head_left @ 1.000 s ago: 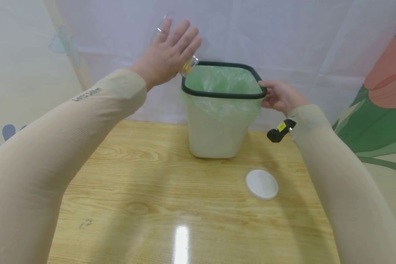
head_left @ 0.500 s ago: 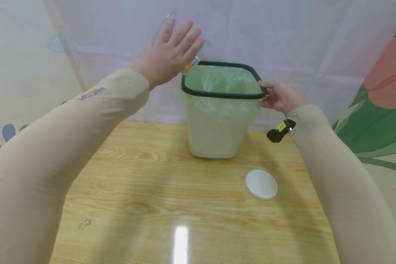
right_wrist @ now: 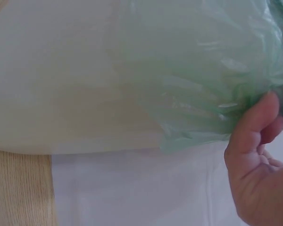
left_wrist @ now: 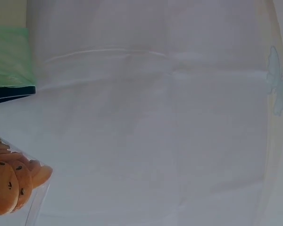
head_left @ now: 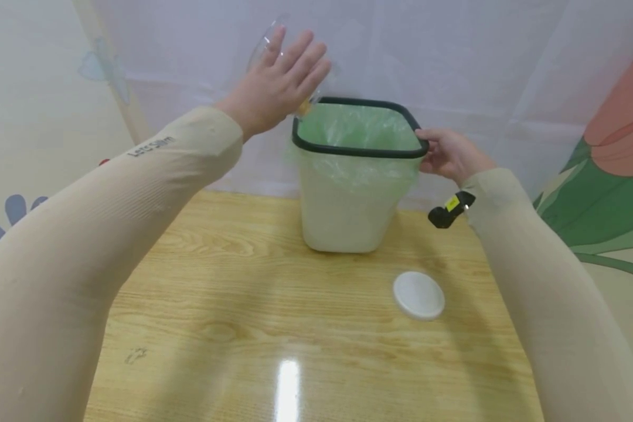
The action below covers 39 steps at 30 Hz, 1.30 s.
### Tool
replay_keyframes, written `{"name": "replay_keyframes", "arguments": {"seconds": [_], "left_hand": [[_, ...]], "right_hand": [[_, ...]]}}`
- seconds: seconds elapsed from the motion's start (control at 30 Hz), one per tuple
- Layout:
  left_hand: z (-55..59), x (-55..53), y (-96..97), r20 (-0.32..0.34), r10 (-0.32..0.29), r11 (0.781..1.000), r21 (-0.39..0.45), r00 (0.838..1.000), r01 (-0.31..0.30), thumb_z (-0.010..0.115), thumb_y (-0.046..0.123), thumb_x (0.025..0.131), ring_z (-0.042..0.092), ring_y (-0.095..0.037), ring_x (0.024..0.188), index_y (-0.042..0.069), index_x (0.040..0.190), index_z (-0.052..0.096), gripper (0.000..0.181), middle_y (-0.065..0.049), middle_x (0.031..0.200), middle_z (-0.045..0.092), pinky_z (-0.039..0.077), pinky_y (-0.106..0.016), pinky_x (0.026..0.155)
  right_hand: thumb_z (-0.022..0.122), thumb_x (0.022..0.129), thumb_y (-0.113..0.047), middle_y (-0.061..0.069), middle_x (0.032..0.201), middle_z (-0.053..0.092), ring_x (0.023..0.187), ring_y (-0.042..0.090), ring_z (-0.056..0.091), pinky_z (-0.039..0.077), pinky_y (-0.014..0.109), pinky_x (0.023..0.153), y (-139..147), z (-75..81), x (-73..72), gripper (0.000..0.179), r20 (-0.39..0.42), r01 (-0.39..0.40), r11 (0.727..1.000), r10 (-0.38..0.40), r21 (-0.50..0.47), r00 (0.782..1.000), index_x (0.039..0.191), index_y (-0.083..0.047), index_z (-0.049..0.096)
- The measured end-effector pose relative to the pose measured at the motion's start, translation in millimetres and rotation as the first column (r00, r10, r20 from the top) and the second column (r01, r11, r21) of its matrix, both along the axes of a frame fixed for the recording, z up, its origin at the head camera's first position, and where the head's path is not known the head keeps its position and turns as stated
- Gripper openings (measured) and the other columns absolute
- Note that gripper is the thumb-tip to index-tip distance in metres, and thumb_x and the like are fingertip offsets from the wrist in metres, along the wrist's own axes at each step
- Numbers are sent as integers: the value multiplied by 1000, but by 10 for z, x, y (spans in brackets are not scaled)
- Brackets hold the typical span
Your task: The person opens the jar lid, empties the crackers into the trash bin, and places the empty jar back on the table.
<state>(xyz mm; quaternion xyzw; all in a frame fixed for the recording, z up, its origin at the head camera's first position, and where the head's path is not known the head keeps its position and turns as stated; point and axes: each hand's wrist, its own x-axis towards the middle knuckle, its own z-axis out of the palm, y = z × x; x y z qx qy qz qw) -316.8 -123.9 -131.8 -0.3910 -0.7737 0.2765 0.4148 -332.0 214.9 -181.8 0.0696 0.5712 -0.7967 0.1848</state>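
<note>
My left hand [head_left: 276,85] holds a clear jar [head_left: 265,46] from above, tilted with its mouth low at the left rim of the trash bin. Its fingers spread over the jar; the thumb is hidden. Brown, bread-like pieces with small dark marks [left_wrist: 9,186] lie inside the jar in the left wrist view. The pale trash bin [head_left: 343,205] has a black rim [head_left: 358,152] and a green plastic liner [head_left: 356,128] folded over its edge. On the bin's right side, my right hand [head_left: 451,155] pinches the rim and liner between thumb and fingers.
A round white lid [head_left: 419,295] lies on the wooden table [head_left: 232,316], in front of the bin and to its right. Behind the bin hangs a white cloth [head_left: 469,64]. Flower-patterned panels [head_left: 612,193] stand at both sides.
The left hand and jar have shifted slightly up and to the right, nearer the bin opening. My right hand keeps its hold on the rim, and the lid stays put.
</note>
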Motion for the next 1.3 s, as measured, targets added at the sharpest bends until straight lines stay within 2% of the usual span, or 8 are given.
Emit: {"name": "replay_keyframes", "arguments": {"seconds": [0.3, 0.43, 0.77, 0.9, 1.0, 1.07, 1.17, 1.3], "left_hand": [[4, 24, 14, 33, 15, 1000, -3, 999, -15, 53, -7, 95, 29, -44, 146, -5, 152, 30, 62, -27, 157, 32, 24, -62, 118], [3, 21, 27, -7, 20, 999, -25, 1000, -20, 54, -8, 95, 30, -42, 146, -4, 153, 29, 63, -26, 158, 32, 25, -61, 118], [13, 73, 38, -90, 89, 988, -114, 992, -100, 74, 7, 88, 29, -40, 147, -2, 155, 26, 83, -23, 159, 30, 27, -59, 118], [43, 78, 44, -59, 100, 993, -56, 993, -104, 61, -4, 93, 28, -40, 148, -2, 155, 26, 71, -23, 159, 30, 26, -60, 118], [61, 67, 47, -21, 76, 997, -4, 997, -76, 46, -10, 96, 29, -41, 147, -3, 154, 28, 61, -24, 159, 30, 25, -62, 118], [65, 60, 42, -21, 75, 997, -4, 997, -75, 39, -12, 97, 28, -41, 148, -3, 154, 27, 59, -25, 159, 30, 24, -61, 118], [54, 55, 27, -36, 79, 997, -23, 996, -80, 34, -11, 99, 27, -41, 148, -3, 155, 26, 57, -25, 160, 29, 24, -61, 118], [30, 57, 5, -25, 67, 997, -31, 997, -68, 35, -10, 99, 27, -42, 148, -4, 155, 26, 57, -25, 160, 29, 23, -63, 118]], "right_hand": [[52, 104, -14, 7, 66, 67, 59, 18, 60, 53, 29, 58, 7, -8, 10, 17, -4, 0, 1000, 0, 11, 1000, 91, -7, 59], [52, 104, -15, 7, 66, 67, 59, 18, 60, 52, 28, 57, 12, -9, 13, 17, -6, 5, 1000, -5, 17, 1000, 91, -7, 59], [53, 104, -15, 6, 66, 67, 60, 17, 59, 52, 27, 57, 3, -17, 11, 21, -11, -1, 999, 1, 33, 1000, 87, -8, 61], [53, 104, -16, 6, 65, 67, 59, 17, 59, 51, 27, 56, 8, -19, 5, 22, -15, -6, 999, 6, 36, 1000, 86, -8, 61], [52, 105, -16, 6, 65, 67, 60, 17, 59, 51, 27, 56, 16, -20, 9, 21, -15, -6, 999, 7, 40, 1000, 87, -7, 60], [53, 104, -17, 6, 65, 67, 60, 17, 60, 53, 27, 57, 19, -22, 15, 19, -11, 0, 999, 1, 42, 1000, 89, -8, 60], [53, 104, -17, 6, 67, 68, 62, 17, 62, 56, 28, 60, 22, -20, 22, 16, -2, 2, 999, -2, 38, 1000, 92, -8, 59], [55, 103, -17, 6, 69, 68, 64, 17, 63, 58, 29, 62, 18, -15, 23, 12, 10, 14, 999, -14, 30, 1000, 96, -8, 58]]}}
